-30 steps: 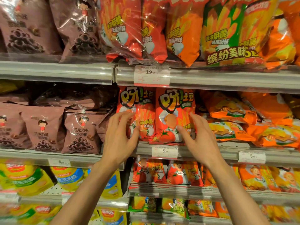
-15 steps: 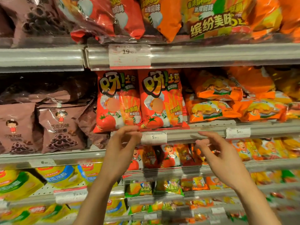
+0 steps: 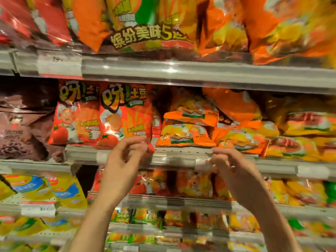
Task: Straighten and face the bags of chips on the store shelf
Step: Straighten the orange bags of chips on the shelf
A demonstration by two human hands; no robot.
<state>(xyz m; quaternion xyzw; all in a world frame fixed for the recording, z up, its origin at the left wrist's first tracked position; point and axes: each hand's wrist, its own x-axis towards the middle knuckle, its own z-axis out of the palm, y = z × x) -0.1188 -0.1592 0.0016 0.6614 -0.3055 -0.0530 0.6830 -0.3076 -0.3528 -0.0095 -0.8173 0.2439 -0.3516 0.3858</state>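
Two red chip bags stand upright and face forward on the middle shelf, one on the left (image 3: 74, 115) and one on the right (image 3: 125, 113). Right of them, orange bags (image 3: 187, 122) lie flat in a loose pile. My left hand (image 3: 127, 157) is at the shelf edge, its curled fingers touching the right red bag's bottom edge. Blur hides whether they pinch it. My right hand (image 3: 232, 166) hovers loosely curled in front of the shelf rail (image 3: 174, 157), below the orange bags, and holds nothing.
Brown snack bags (image 3: 23, 128) fill the middle shelf's left end. Large red and orange bags (image 3: 145, 24) hang over the upper shelf's edge. Small bags (image 3: 192, 184) line the shelf below, with yellow and blue bags (image 3: 60, 191) at lower left. Price tags sit on the rails.
Both hands have come off the sides of the two red bags and dropped to the shelf edge. The view has swung right, and the right hand now sits under the orange bags.
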